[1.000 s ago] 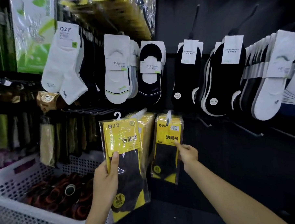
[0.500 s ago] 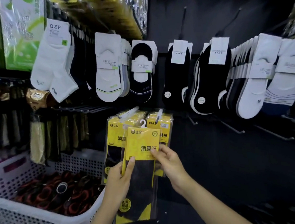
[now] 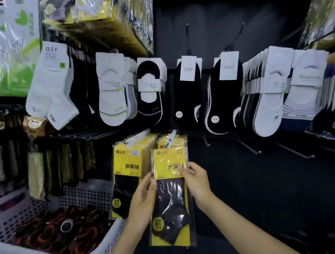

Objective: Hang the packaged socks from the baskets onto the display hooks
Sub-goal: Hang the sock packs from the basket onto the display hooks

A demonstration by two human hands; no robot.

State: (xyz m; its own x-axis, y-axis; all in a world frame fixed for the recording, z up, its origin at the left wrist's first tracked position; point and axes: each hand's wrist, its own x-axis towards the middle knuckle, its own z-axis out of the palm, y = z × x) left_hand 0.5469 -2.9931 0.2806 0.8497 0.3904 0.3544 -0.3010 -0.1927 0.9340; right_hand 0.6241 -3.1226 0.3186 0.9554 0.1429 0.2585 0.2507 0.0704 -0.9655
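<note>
A person's left hand (image 3: 142,200) and right hand (image 3: 195,180) pinch opposite edges of a sock pack (image 3: 169,200) with their fingers, holding it upright just below a display hook (image 3: 171,138), seemingly to line up its hanger. Its yellow card reads "达足" and "消臭袜". A white sock (image 3: 49,87) above is marked "QZF".

head-worn, close, facing sock display (image 3: 183,93)
</note>
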